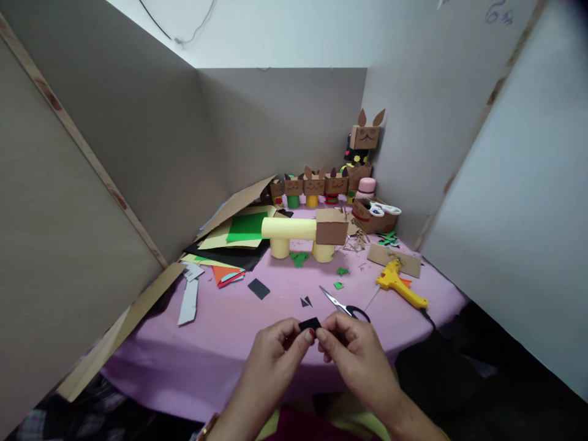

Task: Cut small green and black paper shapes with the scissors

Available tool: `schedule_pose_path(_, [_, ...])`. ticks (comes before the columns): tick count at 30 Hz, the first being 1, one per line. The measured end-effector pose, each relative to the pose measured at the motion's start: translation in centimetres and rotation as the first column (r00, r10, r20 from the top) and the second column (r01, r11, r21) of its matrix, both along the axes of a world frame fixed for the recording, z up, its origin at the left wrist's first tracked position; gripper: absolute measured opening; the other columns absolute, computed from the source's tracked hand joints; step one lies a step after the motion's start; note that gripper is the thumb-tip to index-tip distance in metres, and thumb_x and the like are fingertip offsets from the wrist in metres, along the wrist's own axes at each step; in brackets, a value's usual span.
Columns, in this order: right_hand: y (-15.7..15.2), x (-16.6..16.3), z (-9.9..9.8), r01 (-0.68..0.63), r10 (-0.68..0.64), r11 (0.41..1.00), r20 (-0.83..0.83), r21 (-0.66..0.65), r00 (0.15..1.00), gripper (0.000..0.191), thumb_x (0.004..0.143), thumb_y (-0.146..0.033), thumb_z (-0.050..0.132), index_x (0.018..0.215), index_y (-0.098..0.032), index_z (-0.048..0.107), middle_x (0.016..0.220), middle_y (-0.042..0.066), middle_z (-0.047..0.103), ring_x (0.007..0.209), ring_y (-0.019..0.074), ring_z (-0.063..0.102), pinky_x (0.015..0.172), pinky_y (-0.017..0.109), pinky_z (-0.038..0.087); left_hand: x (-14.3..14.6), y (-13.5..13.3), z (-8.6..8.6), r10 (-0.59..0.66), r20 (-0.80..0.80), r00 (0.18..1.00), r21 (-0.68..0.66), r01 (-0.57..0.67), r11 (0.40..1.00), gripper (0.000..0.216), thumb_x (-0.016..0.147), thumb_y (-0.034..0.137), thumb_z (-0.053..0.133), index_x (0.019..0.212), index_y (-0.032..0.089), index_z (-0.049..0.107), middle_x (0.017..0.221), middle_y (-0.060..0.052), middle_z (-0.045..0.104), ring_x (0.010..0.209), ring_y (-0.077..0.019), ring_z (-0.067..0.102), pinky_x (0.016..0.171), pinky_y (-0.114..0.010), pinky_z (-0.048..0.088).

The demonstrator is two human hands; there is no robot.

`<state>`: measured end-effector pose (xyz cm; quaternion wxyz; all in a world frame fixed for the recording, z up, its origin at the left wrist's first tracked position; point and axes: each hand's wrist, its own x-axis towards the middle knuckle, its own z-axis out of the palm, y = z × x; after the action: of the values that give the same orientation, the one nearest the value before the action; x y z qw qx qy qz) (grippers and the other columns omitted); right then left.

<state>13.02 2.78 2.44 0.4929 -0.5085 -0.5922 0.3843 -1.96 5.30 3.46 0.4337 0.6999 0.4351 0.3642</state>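
A small piece of black paper (309, 324) is pinched between both hands above the table's front edge. My left hand (281, 352) grips its left side, thumb on top. On its right side the fingers of my right hand (351, 349) are closed. Just beyond lie scissors (337, 300) with black handles, blades pointing away to the left. Small black paper triangles (305, 302) rest beside them, and a black paper rectangle (259, 288) lies farther left. Past these stands a yellow paper-tube figure (291, 228) with a brown cardboard box (331, 227) at its right end.
A yellow glue gun (399, 285) lies at right near a cardboard strip (394, 260). Coloured paper sheets (248, 227) are stacked at left. Several box-headed figures (314, 185) line the back, beside a box (374, 215) holding white-handled scissors. Partition walls (285, 122) enclose the purple-covered table (215, 361).
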Motion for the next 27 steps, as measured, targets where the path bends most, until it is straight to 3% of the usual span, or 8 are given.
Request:
schedule_pose_path(2, [0.0,-0.1,0.0,-0.005,0.004,1.0,-0.038,-0.015,0.999,0.02,0.082,-0.026,0.053,0.065,-0.017,0.053,0.058,0.0,0.056,0.052,0.0124,0.052,0.049,0.022,0.04,0.2,-0.2,-0.2,0.016,-0.002,1.0,-0.003,-0.016,1.0,0.029,0.083,0.034,0.053,0.061,0.015,0.058,0.058,0.0,0.058,0.058,-0.0144,0.054,0.055,-0.022,0.042])
schedule_pose_path(13, [0.1,-0.3,0.1,-0.041,0.028,0.997,-0.181,-0.068,0.983,0.021,0.081,-0.031,0.054,0.065,-0.017,0.051,0.056,-0.001,0.054,0.049,0.0115,0.049,0.048,0.023,0.039,0.6,-0.8,-0.1,0.077,0.025,0.997,0.077,-0.079,0.994,0.024,0.08,0.034,0.055,0.063,0.017,0.059,0.06,-0.001,0.059,0.057,-0.0144,0.051,0.053,-0.021,0.039])
schedule_pose_path(18, [0.1,-0.3,-0.2,0.025,-0.025,0.999,-0.003,0.037,1.0,0.022,0.083,-0.03,0.052,0.065,-0.018,0.05,0.056,-0.001,0.052,0.051,0.0126,0.049,0.048,0.023,0.037,0.5,-0.7,-0.6,0.144,-0.036,0.989,0.111,-0.14,0.984,0.025,0.079,0.031,0.055,0.058,0.018,0.05,0.055,0.003,0.046,0.053,-0.0121,0.042,0.05,-0.02,0.032])
schedule_pose_path(22, [0.2,-0.4,-0.7,0.051,-0.062,0.993,0.102,0.104,0.993,0.023,0.085,-0.03,0.05,0.066,-0.018,0.05,0.058,-0.002,0.051,0.052,0.0127,0.049,0.048,0.023,0.035,0.2,-0.4,-0.9,0.139,0.011,0.99,-0.011,-0.139,0.99,0.025,0.078,0.031,0.055,0.058,0.018,0.049,0.054,0.003,0.046,0.054,-0.0121,0.042,0.051,-0.021,0.034])
schedule_pose_path(27, [0.6,-0.4,-1.2,-0.004,0.005,0.998,-0.021,0.06,1.0,0.024,0.087,-0.032,0.048,0.068,-0.018,0.05,0.057,-0.002,0.051,0.051,0.012,0.049,0.049,0.023,0.037,0.1,-0.3,-0.5,0.037,0.125,0.991,-0.144,-0.019,0.989,0.024,0.081,0.031,0.051,0.061,0.017,0.054,0.06,0.0,0.054,0.061,-0.0141,0.049,0.06,-0.023,0.039])
